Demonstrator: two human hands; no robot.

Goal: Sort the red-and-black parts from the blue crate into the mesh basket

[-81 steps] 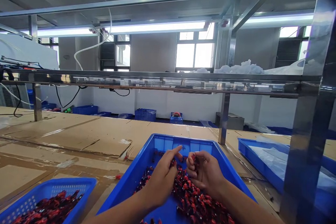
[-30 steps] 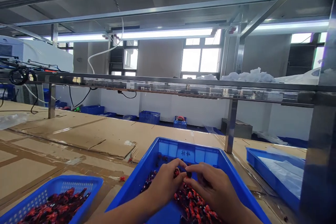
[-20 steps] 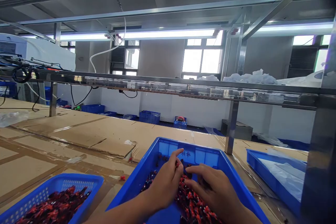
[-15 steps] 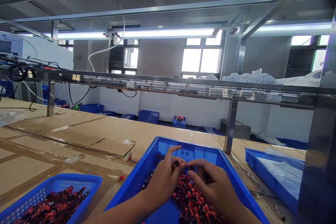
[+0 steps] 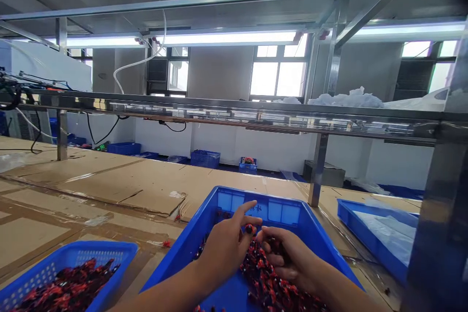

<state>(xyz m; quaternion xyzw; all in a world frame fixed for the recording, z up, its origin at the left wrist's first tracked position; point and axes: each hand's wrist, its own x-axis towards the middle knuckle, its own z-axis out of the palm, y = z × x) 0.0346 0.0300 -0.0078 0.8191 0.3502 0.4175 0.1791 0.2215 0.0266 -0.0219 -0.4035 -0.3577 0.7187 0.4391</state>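
In the blue plastic crate [image 5: 234, 201] at twelve o'clock, my left hand [image 5: 224, 248] is open; my right hand [image 5: 287, 253] curls into red-and-black pieces [image 5: 265, 275], its grip unclear.

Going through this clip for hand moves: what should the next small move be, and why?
Probably the left hand should pinch the small dark-red piece at its fingers, since that piece shows apart from the red-and-black heap in the blue crate, while the right hand is down among the pieces.

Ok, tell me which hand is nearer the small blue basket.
Left. The left hand in the blue crate is nearer the small blue basket; the right hand is farther, to its right.
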